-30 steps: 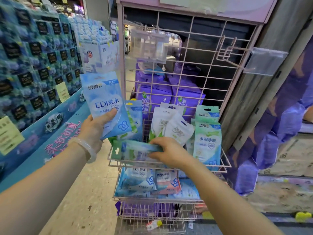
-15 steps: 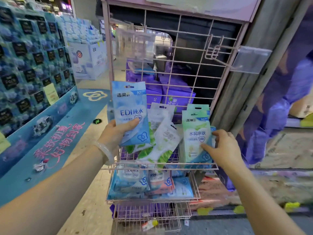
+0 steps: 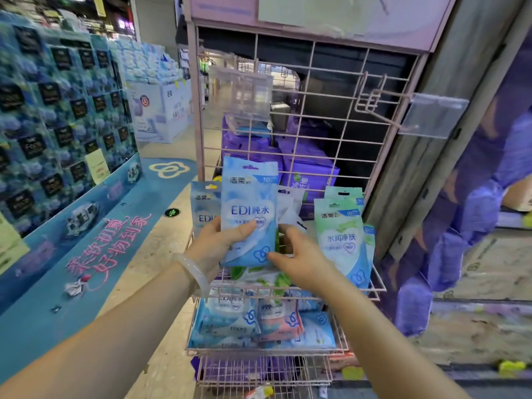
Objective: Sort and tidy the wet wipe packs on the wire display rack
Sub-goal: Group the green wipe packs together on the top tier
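Observation:
My left hand (image 3: pixel 214 244) holds a blue "EDI" wet wipe pack (image 3: pixel 250 210) upright in front of the pink wire rack (image 3: pixel 339 133), thumb across its face. A second blue pack (image 3: pixel 205 207) stands just behind it on the left. My right hand (image 3: pixel 299 259) is at the held pack's lower right corner, its fingers touching the pack's edge and spread. Green wipe packs (image 3: pixel 341 240) stand upright at the right of the upper basket (image 3: pixel 377 283). White packs (image 3: pixel 289 208) lean behind the blue one. The lower basket (image 3: pixel 342 345) holds several blue packs and a pink pack (image 3: pixel 277 319) lying flat.
Purple bags (image 3: pixel 309 165) sit behind the rack's grid. Two clear tag holders (image 3: pixel 431 115) stick out from hooks. A blue product display wall (image 3: pixel 57 125) and blue floor platform are at the left. A wooden pillar (image 3: pixel 426 156) stands right of the rack.
My right hand left the green packs at the right and moved left to the held blue pack. My left hand brought the blue pack a little right, over the basket's middle.

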A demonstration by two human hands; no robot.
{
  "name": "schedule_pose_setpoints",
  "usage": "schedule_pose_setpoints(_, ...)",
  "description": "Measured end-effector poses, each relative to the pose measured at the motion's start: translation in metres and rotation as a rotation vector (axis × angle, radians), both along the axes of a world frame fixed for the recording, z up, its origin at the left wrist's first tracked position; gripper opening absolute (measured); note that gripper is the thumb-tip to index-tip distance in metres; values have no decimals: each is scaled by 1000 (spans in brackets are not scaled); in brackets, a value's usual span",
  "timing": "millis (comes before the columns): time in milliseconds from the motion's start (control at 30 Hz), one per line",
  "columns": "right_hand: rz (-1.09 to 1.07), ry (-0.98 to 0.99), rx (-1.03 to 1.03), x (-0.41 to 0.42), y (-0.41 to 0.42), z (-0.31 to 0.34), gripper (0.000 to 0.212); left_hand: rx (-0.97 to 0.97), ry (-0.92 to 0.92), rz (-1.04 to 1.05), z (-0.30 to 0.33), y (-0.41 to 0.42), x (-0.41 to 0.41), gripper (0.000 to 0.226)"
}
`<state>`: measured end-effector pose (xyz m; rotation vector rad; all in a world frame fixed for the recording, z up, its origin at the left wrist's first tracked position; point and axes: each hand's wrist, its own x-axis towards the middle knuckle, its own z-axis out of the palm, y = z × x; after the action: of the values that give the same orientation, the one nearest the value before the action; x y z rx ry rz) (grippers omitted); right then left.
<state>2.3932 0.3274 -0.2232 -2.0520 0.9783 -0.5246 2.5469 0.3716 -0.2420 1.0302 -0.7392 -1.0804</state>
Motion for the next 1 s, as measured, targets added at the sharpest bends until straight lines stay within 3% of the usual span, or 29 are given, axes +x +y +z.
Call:
schedule_pose_setpoints(200, 79, -96, 299, 2, -5, -5, 72, 7, 11, -90, -6, 13, 18, 31)
schedule_pose_setpoints(333, 216, -96, 316, -10, -13, 2, 77, -18, 102, -47, 0, 9, 11, 27)
schedule_pose_setpoints(400, 238, -154, 333, -11, -15, 5, 69, -36, 130, -62, 4, 9, 9, 33)
schedule_pose_setpoints(567, -23, -332, 297, 1, -8, -2, 39, -51, 96, -31, 9, 7, 4, 35)
schedule_pose_setpoints(700, -257, -484, 220, -10, -7, -13, 31, -86, 52, 237, 6, 6, 34, 24)
schedule_pose_setpoints(733, -296, -478, 214, -14, -7, -15, 33, -55, -34, 295, 3, 7, 43, 25)
schedule_pose_setpoints(800, -332, -343, 181, -16, -6, -20, 38, 115, -442, 376, -11, 7, 56, 30)
schedule_pose_setpoints(867, -321, -121, 87, -12, -3, -25, 44, 425, -979, 418, -27, 7, 60, 55)
schedule_pose_setpoints(900, -316, 6, 11, -10, -1, -28, 45, 547, -1125, 421, -32, 7, 58, 72)
schedule_pose_setpoints(967, -309, 233, -135, -7, 3, -30, 50, 647, -1195, 471, -32, 9, 49, 97)
schedule_pose_setpoints(1000, -302, 301, -172, -6, 5, -30, 52, 610, -1236, 516, -29, 11, 43, 100)
